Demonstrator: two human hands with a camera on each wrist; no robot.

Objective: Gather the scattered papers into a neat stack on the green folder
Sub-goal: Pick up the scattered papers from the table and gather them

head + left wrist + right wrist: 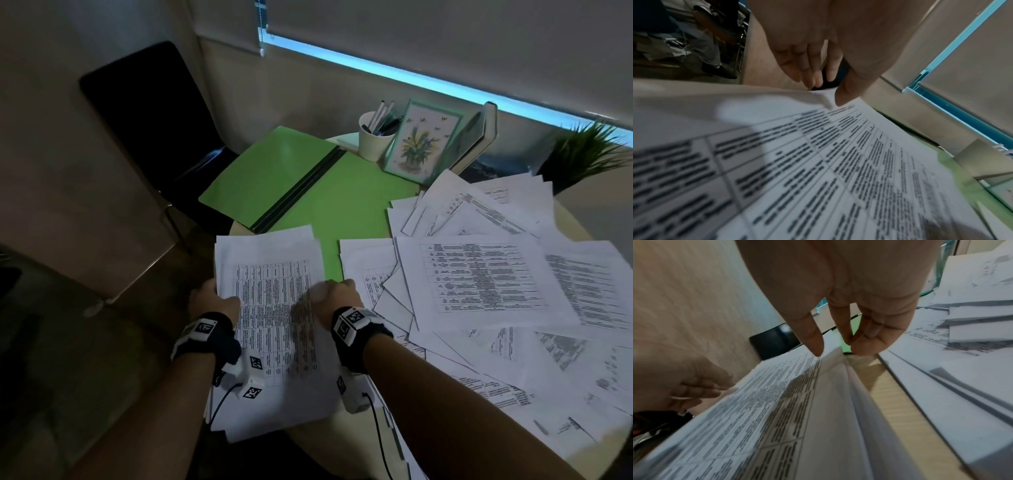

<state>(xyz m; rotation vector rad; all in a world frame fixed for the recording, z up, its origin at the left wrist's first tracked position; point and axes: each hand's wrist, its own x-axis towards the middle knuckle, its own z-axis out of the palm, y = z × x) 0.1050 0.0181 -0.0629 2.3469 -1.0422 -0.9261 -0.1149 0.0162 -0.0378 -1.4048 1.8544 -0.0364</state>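
both hands grasp a stack [274,308] of papers at the near left edge of the tabletop [568,219]: left hand [214,301] pinches its left edge, right hand [337,296] its right edge. stack's far end overlaps the open folder [342,205]. loose papers [496,274] cover the right side.
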